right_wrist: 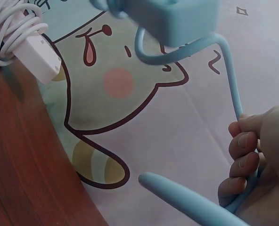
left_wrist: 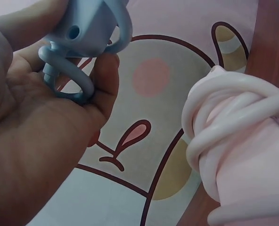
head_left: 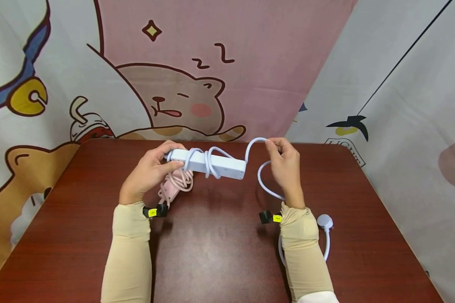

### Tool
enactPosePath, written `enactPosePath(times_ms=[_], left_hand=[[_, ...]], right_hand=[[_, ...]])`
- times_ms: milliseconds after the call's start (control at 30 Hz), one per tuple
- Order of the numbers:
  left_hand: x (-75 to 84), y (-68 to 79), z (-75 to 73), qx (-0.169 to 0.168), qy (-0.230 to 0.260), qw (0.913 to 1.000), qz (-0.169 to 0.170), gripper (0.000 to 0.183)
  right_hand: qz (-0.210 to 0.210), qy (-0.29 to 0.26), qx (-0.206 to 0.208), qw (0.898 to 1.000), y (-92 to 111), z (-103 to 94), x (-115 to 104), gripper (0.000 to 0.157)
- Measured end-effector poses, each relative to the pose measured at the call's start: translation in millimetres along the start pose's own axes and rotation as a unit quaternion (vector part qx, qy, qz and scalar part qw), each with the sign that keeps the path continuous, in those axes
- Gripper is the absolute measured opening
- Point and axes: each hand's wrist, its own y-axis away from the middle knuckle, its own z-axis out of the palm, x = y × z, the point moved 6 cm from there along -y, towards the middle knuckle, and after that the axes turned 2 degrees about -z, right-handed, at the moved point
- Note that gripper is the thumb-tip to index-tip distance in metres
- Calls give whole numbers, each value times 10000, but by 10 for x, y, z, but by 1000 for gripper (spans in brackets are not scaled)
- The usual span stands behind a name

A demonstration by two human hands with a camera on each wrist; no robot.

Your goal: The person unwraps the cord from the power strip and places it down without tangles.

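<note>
My left hand (head_left: 148,170) grips one end of a pale blue power strip (head_left: 227,166), thumb in front and fingers behind. Turns of the strip's own cord (head_left: 208,164) are wound around its body. At the right, my right hand (head_left: 286,166) pinches a stretch of that cord, which arches up from the strip's right end. The cord (right_wrist: 231,80) runs down through the curled fingers in the right wrist view. From there it trails to the table, ending in a round plug (head_left: 325,221). Below the left hand lies a pink power strip (head_left: 170,189) wrapped in its own cord.
Everything is over a dark reddish-brown table (head_left: 212,244). A printed curtain (head_left: 273,63) with cartoon animals hangs right behind its far edge and along the sides. Part of the blue cord lies beneath my right forearm.
</note>
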Motion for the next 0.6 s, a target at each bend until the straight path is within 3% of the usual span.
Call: enactPosePath(times_ms=[200,600], left_hand=[[-28,4,1,-79,-58,9999,-96,23],[-36,4,-41,116,-165,9998,-7,23]], right_hand=[[64,-173,98,9998,1,-7,-7,28],[512,-690,62,9963,1,-21,-14,32]])
